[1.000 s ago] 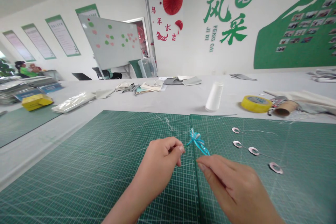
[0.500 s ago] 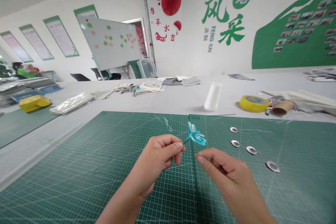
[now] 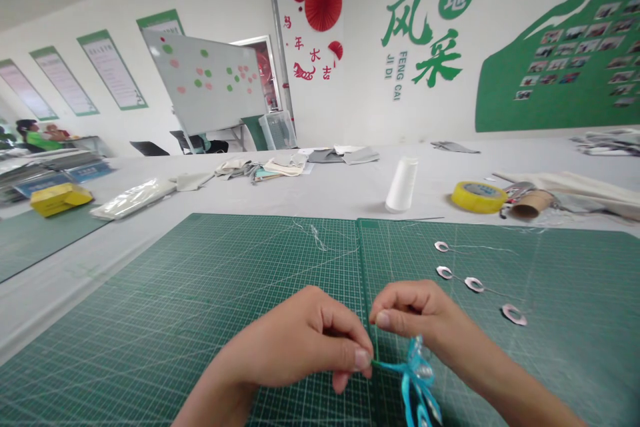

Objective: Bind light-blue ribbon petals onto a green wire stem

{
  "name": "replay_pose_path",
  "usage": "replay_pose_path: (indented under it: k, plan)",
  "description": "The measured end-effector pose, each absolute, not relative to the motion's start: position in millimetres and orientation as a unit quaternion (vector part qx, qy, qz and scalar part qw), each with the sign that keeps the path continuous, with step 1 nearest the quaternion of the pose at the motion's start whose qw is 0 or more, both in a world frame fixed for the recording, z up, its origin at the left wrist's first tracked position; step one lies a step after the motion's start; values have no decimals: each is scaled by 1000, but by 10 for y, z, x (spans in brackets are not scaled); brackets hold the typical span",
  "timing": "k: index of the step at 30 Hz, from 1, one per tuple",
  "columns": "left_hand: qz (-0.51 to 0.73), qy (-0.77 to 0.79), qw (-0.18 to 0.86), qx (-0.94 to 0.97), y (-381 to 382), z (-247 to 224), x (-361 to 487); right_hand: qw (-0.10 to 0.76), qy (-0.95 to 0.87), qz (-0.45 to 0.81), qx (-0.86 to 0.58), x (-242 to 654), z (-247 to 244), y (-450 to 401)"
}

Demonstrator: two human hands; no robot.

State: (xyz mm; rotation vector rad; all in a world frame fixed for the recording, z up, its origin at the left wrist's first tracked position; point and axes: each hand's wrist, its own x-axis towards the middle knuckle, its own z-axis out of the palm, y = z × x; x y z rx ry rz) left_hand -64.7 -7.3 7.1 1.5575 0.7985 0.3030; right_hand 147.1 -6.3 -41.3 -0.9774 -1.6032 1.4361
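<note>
The left hand pinched the thin green stem of a turquoise ribbon flower between thumb and fingers. The stem's long axis ran rightward, the flower lying just below the right hand, whose curled fingers held nothing visible. Beyond, on the green cutting mat, lay silvery wire-tailed rings; farther off stood a white thread cone.

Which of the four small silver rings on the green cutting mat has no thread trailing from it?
The lowest, rightmost silver ring: no thread shows on it, while the other three rings each trail a fine thread.
</note>
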Motion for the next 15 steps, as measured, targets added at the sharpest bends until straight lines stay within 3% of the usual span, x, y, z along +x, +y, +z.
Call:
replay_pose_path:
  k: [7,15]
  plan:
    - [91,406,481,771,-110,50,-650,332,-693,502,-397,1485,-358,-86]
    - [178,468,363,786,-42,-61,-653,316,-795,249,-454,1376,-235,-284]
